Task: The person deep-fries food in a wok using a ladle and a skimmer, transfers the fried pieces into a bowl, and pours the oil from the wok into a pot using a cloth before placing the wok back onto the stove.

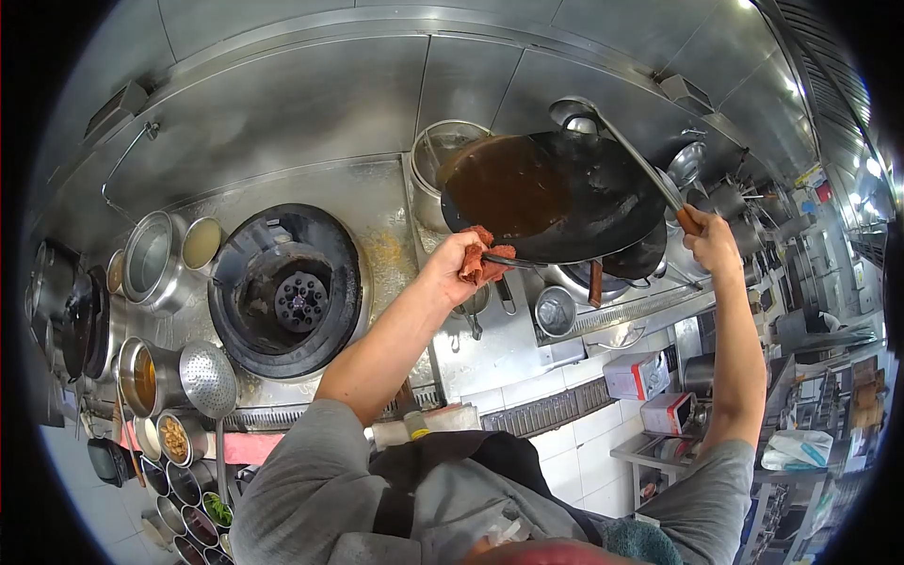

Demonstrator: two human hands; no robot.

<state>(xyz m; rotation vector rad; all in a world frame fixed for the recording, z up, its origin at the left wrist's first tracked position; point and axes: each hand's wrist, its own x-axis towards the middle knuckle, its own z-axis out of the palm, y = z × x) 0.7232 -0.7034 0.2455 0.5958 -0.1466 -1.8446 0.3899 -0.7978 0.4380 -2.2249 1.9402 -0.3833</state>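
Note:
A large black wok [612, 212] is held up over the counter, tilted, with brown liquid [513, 188] gathered toward its left side. My left hand [448, 266] is closed around its handle, with a folded red cloth [488, 259] in the grip. Directly left of the wok stands a tall metal pot [428, 209], partly hidden by the wok's rim. In my right hand [714, 247] is the wooden-ended handle of a ladle [650, 169]. Its bowl is up at the wok's far rim; whether it touches the rim I cannot tell.
A round wok burner [350, 282] sits to the left. Around it are metal pots [155, 268], a perforated skimmer [208, 379] and several small containers of ingredients. Below the wok lie a metal bowl [556, 312] and another pan with a wooden handle [595, 282]. Shelves line the right.

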